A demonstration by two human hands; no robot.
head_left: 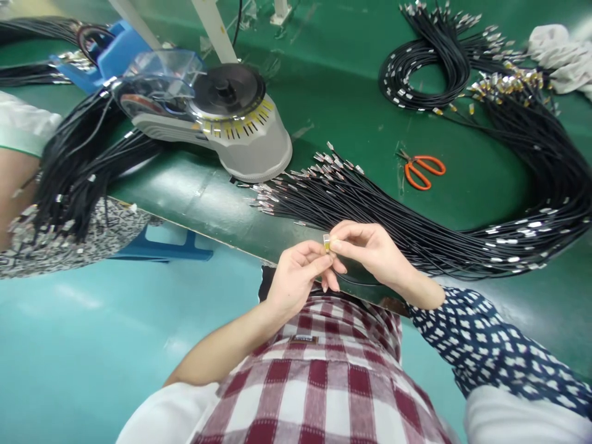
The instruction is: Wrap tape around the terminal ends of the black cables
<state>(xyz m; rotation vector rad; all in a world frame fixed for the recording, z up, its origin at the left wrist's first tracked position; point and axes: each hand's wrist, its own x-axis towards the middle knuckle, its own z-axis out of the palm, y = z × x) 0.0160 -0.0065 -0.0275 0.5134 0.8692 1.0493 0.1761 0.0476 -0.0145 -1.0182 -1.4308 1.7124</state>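
Note:
At the table's near edge, my left hand (296, 271) is closed in a pinch around the end of a thin black cable (354, 282). My right hand (372, 246) meets it there, thumb and forefinger closed on a small yellow-and-white label (326, 242). The label stands up between the fingertips of both hands; whether it is wrapped round the cable cannot be made out. Just beyond my hands lies a long bundle of black cables (370, 206) with silvery, white-tagged ends pointing left.
Orange-handled scissors (422, 171) lie behind the bundle. A grey label dispenser (254, 145) with a round disc and yellow labels stands left. Coiled cables (393, 80) and a white cloth (562, 55) are at the back right. Another person's arm (18, 166) is far left, beside hanging cables (78, 160).

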